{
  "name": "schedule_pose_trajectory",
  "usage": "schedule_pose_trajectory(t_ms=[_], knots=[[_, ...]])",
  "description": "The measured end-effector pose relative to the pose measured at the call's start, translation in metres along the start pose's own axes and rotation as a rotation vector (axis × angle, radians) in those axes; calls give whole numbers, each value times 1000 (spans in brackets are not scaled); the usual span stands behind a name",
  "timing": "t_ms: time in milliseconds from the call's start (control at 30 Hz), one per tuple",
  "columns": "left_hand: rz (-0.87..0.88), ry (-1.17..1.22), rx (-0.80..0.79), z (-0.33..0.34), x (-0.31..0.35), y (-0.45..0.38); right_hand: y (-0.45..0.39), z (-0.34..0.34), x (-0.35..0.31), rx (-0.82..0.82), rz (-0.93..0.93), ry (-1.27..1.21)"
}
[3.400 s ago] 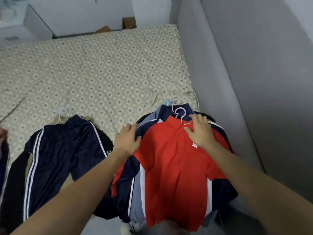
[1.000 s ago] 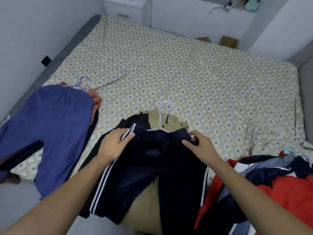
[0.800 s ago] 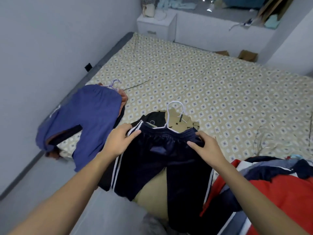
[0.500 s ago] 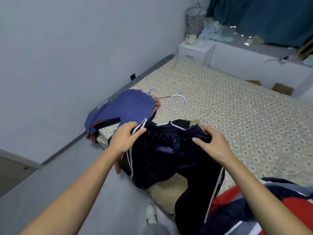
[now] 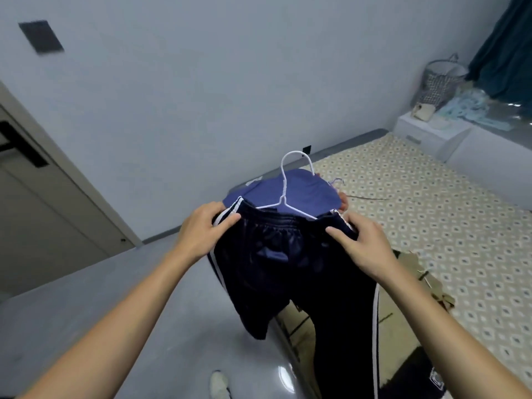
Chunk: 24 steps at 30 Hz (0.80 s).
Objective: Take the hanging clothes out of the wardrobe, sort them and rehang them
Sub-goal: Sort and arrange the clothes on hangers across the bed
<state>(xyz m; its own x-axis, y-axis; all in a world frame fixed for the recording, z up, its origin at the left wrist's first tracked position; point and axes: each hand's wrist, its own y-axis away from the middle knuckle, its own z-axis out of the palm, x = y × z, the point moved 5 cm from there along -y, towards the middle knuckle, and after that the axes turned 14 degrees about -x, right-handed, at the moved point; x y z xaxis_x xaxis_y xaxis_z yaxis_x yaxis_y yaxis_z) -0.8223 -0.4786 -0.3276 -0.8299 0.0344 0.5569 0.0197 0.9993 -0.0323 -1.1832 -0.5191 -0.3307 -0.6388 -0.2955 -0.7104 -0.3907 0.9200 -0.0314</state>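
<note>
Navy track pants [image 5: 288,254] waistband pinched between both hands' fingers [image 5: 227,218].

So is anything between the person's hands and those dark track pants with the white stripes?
No. The left hand and right hand already grip the waistband of the track pants, one at each end, on the white hanger. Nothing lies between.

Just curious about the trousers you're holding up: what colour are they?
The trousers are dark navy with white side stripes, seen clearly in the head view.
</note>
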Motion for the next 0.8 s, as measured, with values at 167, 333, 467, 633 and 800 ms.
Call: schedule_pose_trajectory(t_ms=[167, 333, 467, 633, 800], knots=[[-54, 6, -27, -42, -82, -21, -71, 52, -48, -22, -70, 35], [-81, 37, -29, -89, -156, -55, -137, 101, -91, -46, -11, 38], [-74, 62, -47, -115, -194, -89, -177, 129, -110, -24, 53, -15], [-24, 39, -74, -125, -219, -148, -218, 144, -106, 29, 92, -58], [58, -12, -129, -116, -225, -226, -266, 143, -73, 109, 154, -115]])
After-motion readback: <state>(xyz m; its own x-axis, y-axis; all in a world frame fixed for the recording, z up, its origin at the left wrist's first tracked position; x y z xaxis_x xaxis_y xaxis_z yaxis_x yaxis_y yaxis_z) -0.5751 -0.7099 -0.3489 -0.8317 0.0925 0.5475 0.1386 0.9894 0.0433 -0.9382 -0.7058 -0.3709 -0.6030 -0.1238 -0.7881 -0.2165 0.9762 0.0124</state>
